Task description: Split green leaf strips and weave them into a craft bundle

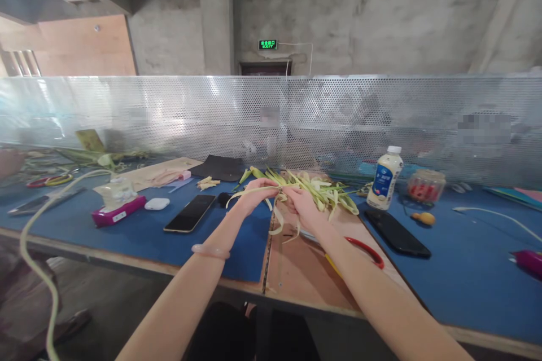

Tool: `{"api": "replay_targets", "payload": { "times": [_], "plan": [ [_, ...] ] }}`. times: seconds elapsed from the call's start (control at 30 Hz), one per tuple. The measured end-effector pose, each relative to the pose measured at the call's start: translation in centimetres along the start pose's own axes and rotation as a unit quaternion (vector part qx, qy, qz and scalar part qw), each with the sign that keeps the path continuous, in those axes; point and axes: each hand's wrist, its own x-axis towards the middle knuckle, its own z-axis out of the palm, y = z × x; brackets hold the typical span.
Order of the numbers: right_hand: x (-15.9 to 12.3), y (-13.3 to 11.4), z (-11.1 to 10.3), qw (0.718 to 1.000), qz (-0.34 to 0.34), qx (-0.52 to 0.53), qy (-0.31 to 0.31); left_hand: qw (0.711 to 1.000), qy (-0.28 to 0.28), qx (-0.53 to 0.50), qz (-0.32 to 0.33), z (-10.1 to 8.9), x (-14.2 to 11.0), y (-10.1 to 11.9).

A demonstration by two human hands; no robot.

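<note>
My left hand (255,196) and my right hand (301,203) meet over the wooden board, fingers closed and fingertips almost touching. Between them they pinch pale strips that look like corn husk (277,222); the ends curl out to the left and hang below. Exactly how the strips cross at the fingertips is too small to make out. Just behind my right hand lies a loose heap of green and cream husk leaves (328,192). Under my right forearm sit scissors (369,251) with a red handle, partly covered; a yellow part shows beside the arm.
Left of my hands lie a phone (190,214), a white earbud case (157,203) and a magenta box (118,211). To the right are a black phone (397,233), a bottle (384,179) and a jar (425,186). A perforated metal screen (359,118) runs behind the table.
</note>
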Motion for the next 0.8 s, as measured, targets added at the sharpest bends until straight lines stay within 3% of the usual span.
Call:
{"api": "replay_targets", "payload": {
  "times": [0.37,0.8],
  "plan": [
    [0.14,0.24,-0.07,0.999,0.006,0.036,-0.015,1.0,-0.004,0.0,0.006,-0.14,0.04,-0.07],
    [0.33,0.67,0.11,1.0,-0.013,0.003,0.018,1.0,-0.002,-0.004,0.01,-0.16,0.23,-0.6]
  ]
}}
